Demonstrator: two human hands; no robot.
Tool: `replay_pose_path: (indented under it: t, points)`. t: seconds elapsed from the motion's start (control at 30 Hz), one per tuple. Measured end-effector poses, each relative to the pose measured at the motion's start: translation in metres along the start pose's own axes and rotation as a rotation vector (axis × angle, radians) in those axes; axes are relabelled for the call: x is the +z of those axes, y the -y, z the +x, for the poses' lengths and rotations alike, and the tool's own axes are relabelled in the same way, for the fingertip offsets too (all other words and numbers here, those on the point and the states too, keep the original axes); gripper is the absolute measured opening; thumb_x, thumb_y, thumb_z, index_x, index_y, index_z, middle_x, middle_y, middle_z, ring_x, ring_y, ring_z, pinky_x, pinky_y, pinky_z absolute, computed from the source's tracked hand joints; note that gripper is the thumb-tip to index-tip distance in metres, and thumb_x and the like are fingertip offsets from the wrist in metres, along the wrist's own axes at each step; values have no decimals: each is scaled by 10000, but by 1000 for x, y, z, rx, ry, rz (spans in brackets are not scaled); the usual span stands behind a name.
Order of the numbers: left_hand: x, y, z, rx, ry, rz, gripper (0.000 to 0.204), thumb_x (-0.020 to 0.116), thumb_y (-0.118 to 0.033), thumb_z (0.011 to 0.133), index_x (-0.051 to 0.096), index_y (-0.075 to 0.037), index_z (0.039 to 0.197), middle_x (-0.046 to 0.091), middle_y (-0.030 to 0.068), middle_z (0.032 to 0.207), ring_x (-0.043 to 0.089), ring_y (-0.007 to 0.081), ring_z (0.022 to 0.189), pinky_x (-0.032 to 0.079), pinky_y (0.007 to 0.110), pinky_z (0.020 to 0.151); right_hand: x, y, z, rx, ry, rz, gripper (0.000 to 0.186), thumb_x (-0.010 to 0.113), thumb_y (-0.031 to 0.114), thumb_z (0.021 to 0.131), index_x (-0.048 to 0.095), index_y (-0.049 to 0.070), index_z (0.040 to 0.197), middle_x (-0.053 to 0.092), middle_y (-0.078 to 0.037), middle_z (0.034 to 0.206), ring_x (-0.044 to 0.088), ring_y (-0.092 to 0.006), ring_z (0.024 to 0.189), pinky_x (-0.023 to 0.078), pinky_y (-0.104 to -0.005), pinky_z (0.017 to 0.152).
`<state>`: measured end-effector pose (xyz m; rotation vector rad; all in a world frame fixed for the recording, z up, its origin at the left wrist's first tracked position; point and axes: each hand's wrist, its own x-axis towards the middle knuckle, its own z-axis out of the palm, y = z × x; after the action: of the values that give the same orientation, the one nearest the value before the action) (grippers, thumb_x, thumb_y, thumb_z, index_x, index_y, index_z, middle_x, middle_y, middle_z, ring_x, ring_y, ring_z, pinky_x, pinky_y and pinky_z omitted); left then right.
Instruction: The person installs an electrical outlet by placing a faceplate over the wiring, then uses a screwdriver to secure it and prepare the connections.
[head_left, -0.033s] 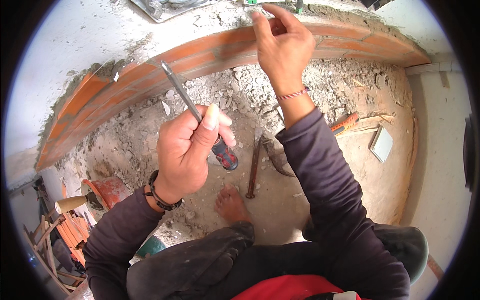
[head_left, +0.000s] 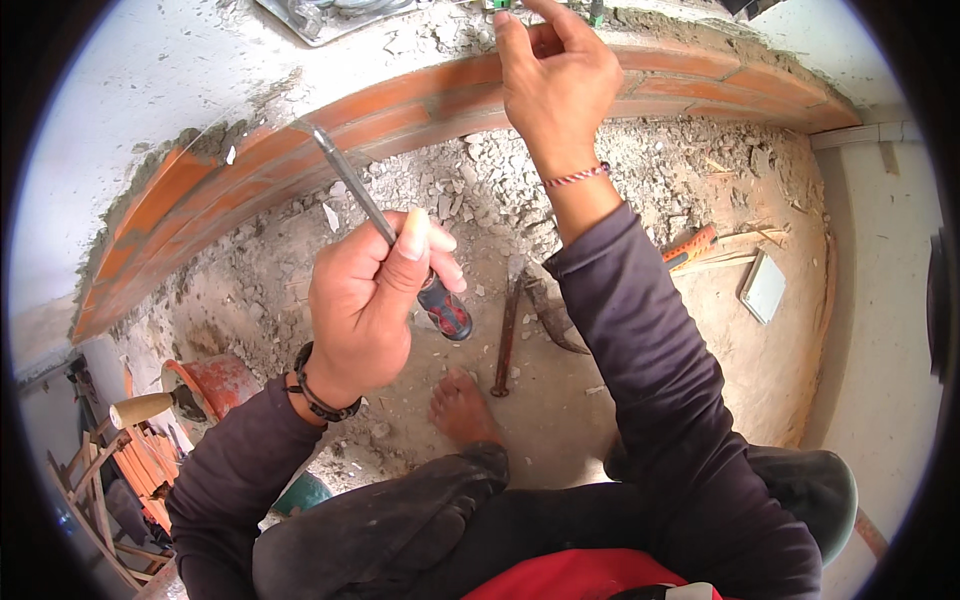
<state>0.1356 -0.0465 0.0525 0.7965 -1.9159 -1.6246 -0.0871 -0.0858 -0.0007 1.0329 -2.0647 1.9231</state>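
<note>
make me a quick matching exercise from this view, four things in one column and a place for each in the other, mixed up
Column 1
1. screwdriver
2. reddish bucket
3. rusty rod
4. right hand

Column 2
A. lying ahead and to the right of the bare foot
B. extended over the brickwork
C. gripped in the left hand
D. at the lower left, beside a wooden handle

Pairs: 1-C, 2-D, 3-A, 4-B

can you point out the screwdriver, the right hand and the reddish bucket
screwdriver (head_left: 355, 188): head view, on its metal shaft
right hand (head_left: 564, 92): head view, on the back of the hand
reddish bucket (head_left: 226, 384): head view, on its outer wall
</note>
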Motion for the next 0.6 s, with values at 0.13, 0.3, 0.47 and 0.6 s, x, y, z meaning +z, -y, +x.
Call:
replay_pose_path:
  t: [0.13, 0.3, 0.47, 0.6]
  points:
    - [-2, 4, -1, 20, -50, 0, 343, 493, -250, 1109, 663, 26, 996, 709, 72, 754, 582, 79, 663, 470, 247, 645, 6, 0, 9, 54, 14, 73, 325, 767, 172, 838, 745, -15, 1103, 680, -99, 708, 624, -197, 621, 521, -338, 647]
    - [-4, 4, -4, 2, -38, 40, 348, 493, -252, 1109, 668, 24, 990, 713, 72, 741, 575, 80, 655, 459, 252, 634, 13, 7, 12, 125, -16, 98, 296, 774, 187, 842, 749, -31, 1040, 641, -82, 655, 588, -174, 602, 498, -331, 621]
    - [-5, 10, -5, 3, -45, 15, 350, 488, -251, 1110, 668, 23, 987, 714, 75, 739, 573, 85, 649, 458, 262, 633, 16, 10, 16, 147, -23, 155, 221, 773, 174, 841, 736, -28, 923, 616, -63, 621, 562, -158, 577, 472, -331, 590]
    - [-4, 11, -3, 16, -38, 20, 349, 487, -251, 1110, 670, 20, 987, 715, 76, 745, 573, 87, 654, 455, 262, 634, 20, 1, 21, 115, -36, 143, 189, 766, 158, 847, 725, -23, 886, 610, -67, 616, 553, -156, 563, 467, -332, 581]
